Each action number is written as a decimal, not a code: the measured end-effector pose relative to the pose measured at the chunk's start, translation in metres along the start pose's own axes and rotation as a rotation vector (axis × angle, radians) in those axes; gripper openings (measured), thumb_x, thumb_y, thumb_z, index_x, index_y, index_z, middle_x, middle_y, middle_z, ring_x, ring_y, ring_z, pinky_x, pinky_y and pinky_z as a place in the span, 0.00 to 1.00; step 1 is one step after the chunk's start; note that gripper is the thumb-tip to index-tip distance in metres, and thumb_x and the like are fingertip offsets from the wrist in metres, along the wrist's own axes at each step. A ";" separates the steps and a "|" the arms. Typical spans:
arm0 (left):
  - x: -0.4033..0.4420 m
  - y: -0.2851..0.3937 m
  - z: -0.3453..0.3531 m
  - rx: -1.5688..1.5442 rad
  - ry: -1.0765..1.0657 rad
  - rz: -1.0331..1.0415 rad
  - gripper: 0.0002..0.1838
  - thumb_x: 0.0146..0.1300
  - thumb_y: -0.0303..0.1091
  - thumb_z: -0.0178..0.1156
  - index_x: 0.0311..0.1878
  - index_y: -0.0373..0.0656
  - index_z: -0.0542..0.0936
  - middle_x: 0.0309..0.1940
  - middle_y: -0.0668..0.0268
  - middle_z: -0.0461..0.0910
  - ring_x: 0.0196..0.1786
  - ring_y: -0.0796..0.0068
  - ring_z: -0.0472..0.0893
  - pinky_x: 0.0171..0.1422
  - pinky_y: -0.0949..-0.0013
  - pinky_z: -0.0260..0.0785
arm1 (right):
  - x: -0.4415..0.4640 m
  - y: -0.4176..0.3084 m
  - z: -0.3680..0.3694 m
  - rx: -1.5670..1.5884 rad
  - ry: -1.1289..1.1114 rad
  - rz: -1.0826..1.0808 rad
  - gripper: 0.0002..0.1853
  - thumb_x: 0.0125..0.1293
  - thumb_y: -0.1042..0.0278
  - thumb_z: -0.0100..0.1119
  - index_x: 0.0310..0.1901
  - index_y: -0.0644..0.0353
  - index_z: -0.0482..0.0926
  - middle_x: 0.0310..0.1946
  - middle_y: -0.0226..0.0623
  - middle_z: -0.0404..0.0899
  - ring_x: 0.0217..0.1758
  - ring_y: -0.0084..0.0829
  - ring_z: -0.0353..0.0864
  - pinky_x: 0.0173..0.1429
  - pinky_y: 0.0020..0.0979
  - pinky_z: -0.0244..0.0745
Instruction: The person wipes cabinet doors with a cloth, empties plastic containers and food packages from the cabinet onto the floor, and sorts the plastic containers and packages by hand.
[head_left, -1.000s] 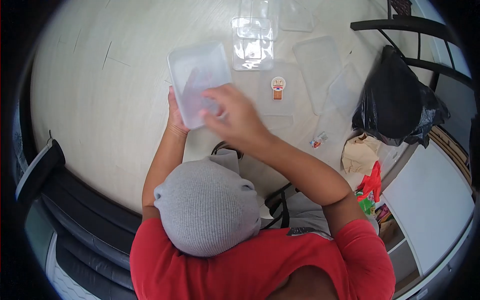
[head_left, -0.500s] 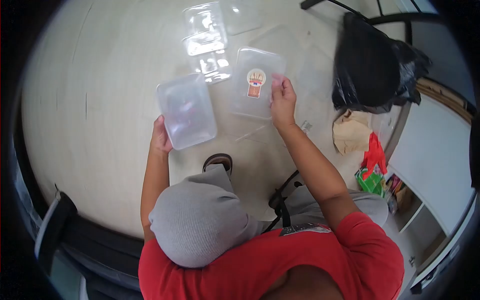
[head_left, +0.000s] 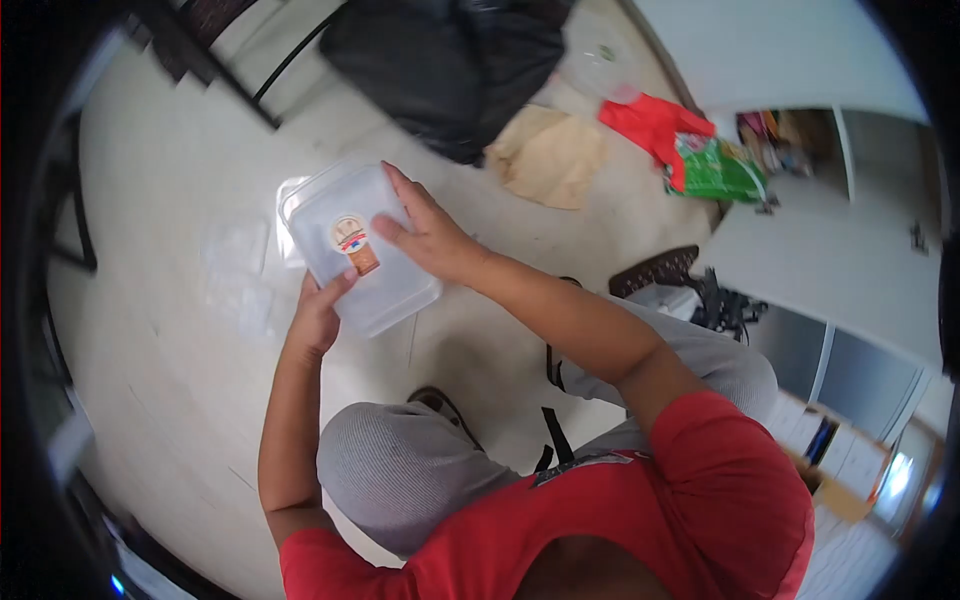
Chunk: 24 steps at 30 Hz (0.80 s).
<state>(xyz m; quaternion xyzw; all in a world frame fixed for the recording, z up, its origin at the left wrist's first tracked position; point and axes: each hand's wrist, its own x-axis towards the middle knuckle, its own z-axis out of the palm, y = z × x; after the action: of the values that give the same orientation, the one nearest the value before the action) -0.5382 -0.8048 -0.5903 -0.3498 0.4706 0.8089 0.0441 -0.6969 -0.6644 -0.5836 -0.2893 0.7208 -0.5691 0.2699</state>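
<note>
A clear plastic food container (head_left: 385, 318) is tilted in front of me, with a translucent lid (head_left: 318, 205) lying over its top. On the lid is a round-and-rectangular sticker (head_left: 350, 236). My left hand (head_left: 320, 312) grips the near left edge, its thumb on top near the sticker. My right hand (head_left: 432, 238) holds the right edge, thumb on the lid and fingers along the side. Whether the lid is fastened all round cannot be seen.
Blurred clear plastic pieces (head_left: 240, 275) and a shiny clear piece (head_left: 287, 215) lie on the floor to the left. Beyond are a black plastic bag (head_left: 440, 70), brown paper (head_left: 548, 155), a red item (head_left: 650, 125) and a green packet (head_left: 720, 170). A white cabinet (head_left: 800, 260) stands at right.
The lid in my right hand has come over the container in my left, and both hands now hold them together. My view has turned to the right.
</note>
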 end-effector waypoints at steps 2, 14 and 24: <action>0.016 0.029 0.026 0.014 -0.080 -0.016 0.37 0.54 0.40 0.64 0.65 0.37 0.62 0.56 0.59 0.72 0.61 0.64 0.71 0.67 0.62 0.60 | 0.006 0.018 -0.053 0.127 0.233 0.105 0.20 0.63 0.65 0.59 0.54 0.62 0.72 0.41 0.47 0.76 0.43 0.33 0.77 0.47 0.33 0.74; 0.034 0.055 0.075 0.017 -0.197 -0.110 0.43 0.44 0.41 0.68 0.64 0.35 0.63 0.53 0.56 0.74 0.54 0.60 0.77 0.60 0.60 0.71 | -0.073 0.194 -0.424 -1.049 0.527 0.556 0.12 0.53 0.63 0.60 0.39 0.56 0.84 0.43 0.49 0.81 0.45 0.46 0.81 0.49 0.38 0.75; 0.043 0.037 0.259 -0.056 -0.789 -0.426 0.37 0.49 0.45 0.65 0.61 0.35 0.68 0.50 0.56 0.76 0.53 0.59 0.78 0.58 0.58 0.72 | -0.149 -0.071 -0.237 1.004 0.200 0.469 0.28 0.69 0.43 0.47 0.62 0.55 0.69 0.57 0.36 0.74 0.60 0.33 0.73 0.63 0.40 0.68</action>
<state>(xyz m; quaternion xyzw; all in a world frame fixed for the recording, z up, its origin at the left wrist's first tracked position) -0.7214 -0.6312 -0.5084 -0.1048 0.3130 0.8657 0.3764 -0.7570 -0.4122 -0.4567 0.0979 0.4287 -0.7916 0.4242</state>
